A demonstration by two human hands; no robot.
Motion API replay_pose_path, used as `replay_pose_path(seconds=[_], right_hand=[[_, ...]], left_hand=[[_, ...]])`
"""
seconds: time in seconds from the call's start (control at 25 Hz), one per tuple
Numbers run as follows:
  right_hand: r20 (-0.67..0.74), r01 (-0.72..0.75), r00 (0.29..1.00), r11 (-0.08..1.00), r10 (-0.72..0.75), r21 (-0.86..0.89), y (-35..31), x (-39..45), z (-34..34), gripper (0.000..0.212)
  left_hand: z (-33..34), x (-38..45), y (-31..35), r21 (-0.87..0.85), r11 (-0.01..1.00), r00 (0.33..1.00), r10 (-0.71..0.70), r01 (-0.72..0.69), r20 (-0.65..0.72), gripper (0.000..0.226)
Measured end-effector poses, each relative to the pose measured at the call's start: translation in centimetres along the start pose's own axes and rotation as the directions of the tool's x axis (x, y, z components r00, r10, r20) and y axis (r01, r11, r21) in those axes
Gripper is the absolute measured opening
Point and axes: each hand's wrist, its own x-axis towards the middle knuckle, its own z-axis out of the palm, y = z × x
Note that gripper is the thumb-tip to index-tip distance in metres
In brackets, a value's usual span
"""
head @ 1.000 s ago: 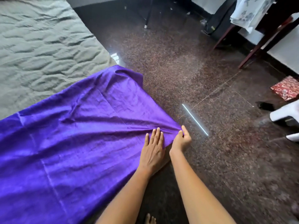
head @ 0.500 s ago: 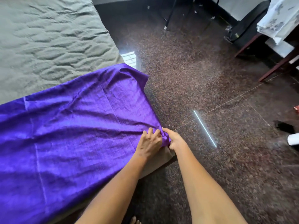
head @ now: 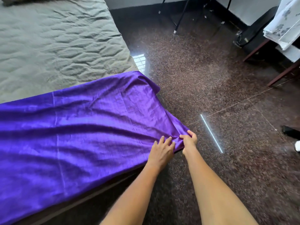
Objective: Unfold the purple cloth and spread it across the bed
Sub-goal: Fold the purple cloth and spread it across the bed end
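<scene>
Bed (head: 56, 43) on the left, its far part showing a wrinkled grey-green sheet. Purple cloth (head: 81, 135) lay across the near part, mostly flat with long creases, and its near right corner was drawn past the bed's edge over the floor (head: 211, 78). Left hand (head: 162, 150) sat on the cloth by that corner, fingers spread and bent, tips pressing; couldn't tell if it pinched any fabric. Right hand (head: 189, 142) was just beside it, fingers curled tight round the corner.

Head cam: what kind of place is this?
Probably a bedroom in a home. A bed with a wrinkled grey-green sheet fills the left, the purple cloth lies across its near end, and folded printed linen shows at the upper right, above a polished dark stone floor.
</scene>
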Motion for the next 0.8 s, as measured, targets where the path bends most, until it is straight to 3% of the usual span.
replay_pose_path(seconds=[0.08,0.12,0.2,0.24,0.32,0.4,0.48,0.56,0.68,0.72,0.8], right_hand=[[0.013,0.016,1.000,0.975,-0.013,-0.222,-0.2,-0.2,-0.9,0.065],[-0.001,0.016,1.000,0.946,-0.017,-0.324,-0.4,-0.5,-1.3,0.069],[-0.037,0.097,0.990,0.834,-0.139,-0.543,-1.4,-2.9,-1.8,0.063],[0.018,0.219,0.962,0.734,-0.272,-0.643,-1.9,-4.6,-1.6,0.056],[0.309,0.522,0.830,0.453,-0.464,-0.722,-1.9,-8.1,-0.4,0.047],[0.630,0.760,0.610,0.127,-0.480,-0.638,-0.3,-11.4,2.4,0.048],[0.850,0.881,0.417,-0.087,-0.321,-0.465,2.3,-14.2,5.3,0.055],[0.942,0.924,0.305,-0.194,-0.143,-0.329,5.5,-16.6,8.2,0.061],[0.950,0.913,0.304,-0.261,-0.072,-0.312,9.4,-18.4,11.1,0.056],[0.962,0.916,0.267,-0.295,-0.057,-0.272,10.3,-18.9,11.9,0.053],[0.997,0.937,0.048,-0.349,0.060,-0.024,10.8,-20.2,12.8,0.048]], left_hand=[[0.9,-1.1,0.1,-0.088,0.996,0.991,0.003,0.009,0.136,0.069],[0.6,-2.0,-0.1,-0.123,0.991,0.973,-0.024,0.053,0.228,0.075],[0.1,-4.2,-0.9,-0.193,0.961,0.956,-0.148,0.199,0.253,0.073],[0.0,-5.3,-1.5,-0.219,0.934,0.942,-0.227,0.282,0.247,0.071],[0.1,-7.5,-3.3,-0.260,0.850,0.882,-0.397,0.458,0.254,0.071],[0.3,-10.1,-6.0,-0.226,0.795,0.823,-0.515,0.563,0.241,0.075],[0.9,-12.5,-8.5,-0.139,0.801,0.809,-0.552,0.582,0.203,0.074],[1.6,-15.0,-11.0,-0.123,0.777,0.785,-0.597,0.617,0.167,0.067],[2.1,-17.7,-13.7,-0.111,0.673,0.682,-0.722,0.732,0.116,0.060],[2.0,-18.3,-14.5,-0.110,0.615,0.624,-0.774,0.781,0.106,0.059],[1.7,-19.1,-16.2,-0.169,0.462,0.481,-0.871,0.871,0.100,0.060]])
